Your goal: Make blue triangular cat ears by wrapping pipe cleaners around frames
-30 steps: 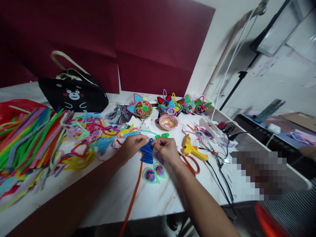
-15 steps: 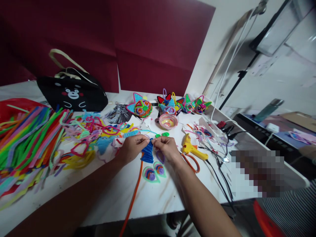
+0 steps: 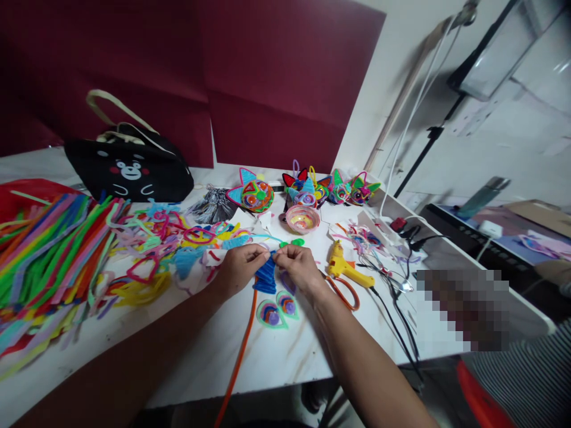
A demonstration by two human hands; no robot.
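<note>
A blue piece of wound pipe cleaner is held up between my two hands over the table. My left hand pinches its top edge from the left. On the other side my right hand pinches the top right corner, fingertips close to the left ones. An orange pipe cleaner hangs from the lower left of the blue piece past the table's front edge. Just below lie two teardrop eye shapes with mint green rims and purple centres. Small green pieces lie beyond the fingers.
Pipe cleaners are heaped at left, before a black bag. Finished cat-like heads and a pink bowl stand behind. Right of my hands are a yellow glue gun, orange-handled scissors and black cables.
Both hands keep their pinch on the blue piece with barely any movement. The view has shifted very slightly.
</note>
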